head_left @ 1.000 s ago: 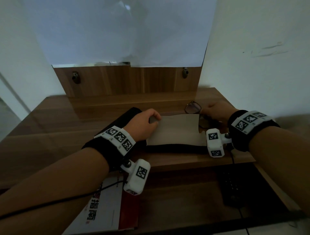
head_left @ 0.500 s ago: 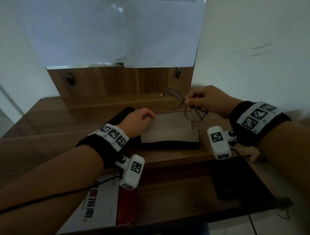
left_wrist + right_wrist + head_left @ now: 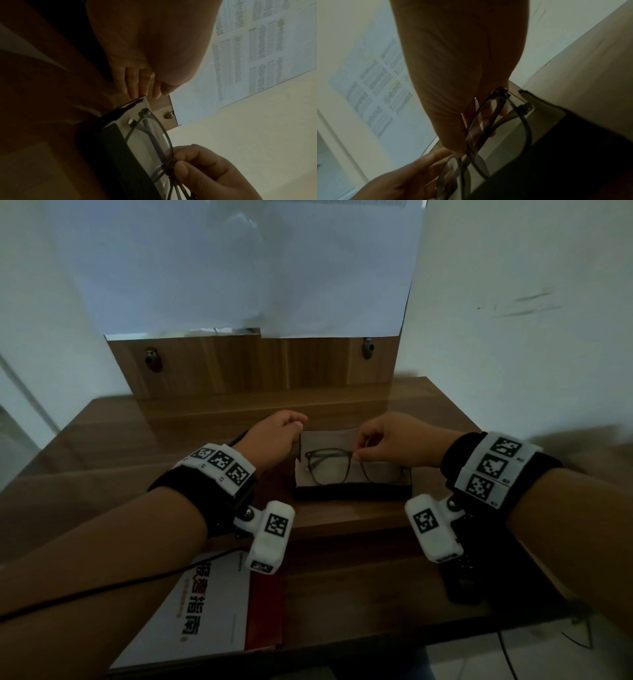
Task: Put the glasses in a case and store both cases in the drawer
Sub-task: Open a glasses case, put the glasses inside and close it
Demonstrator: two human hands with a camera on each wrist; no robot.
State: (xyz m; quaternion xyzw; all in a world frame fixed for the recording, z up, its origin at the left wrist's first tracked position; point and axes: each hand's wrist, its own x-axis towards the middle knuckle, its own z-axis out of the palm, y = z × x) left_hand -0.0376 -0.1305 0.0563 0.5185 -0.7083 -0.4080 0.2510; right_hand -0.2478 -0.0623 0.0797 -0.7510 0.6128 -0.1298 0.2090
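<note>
The thin dark-framed glasses hang over the open black case with pale lining, long axis running nine to three o'clock, lenses facing the person. The right hand pinches the bridge between thumb and forefinger. The left hand, at nine o'clock, curls its fingers on the case's raised flap edge.

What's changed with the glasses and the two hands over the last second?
The right hand picked the glasses up from the desk at the right of the case and carried them left; it now pinches them over the open case. The left hand left the case's lining and holds its flap up. The case, the booklet and the open drawer kept their places.
</note>
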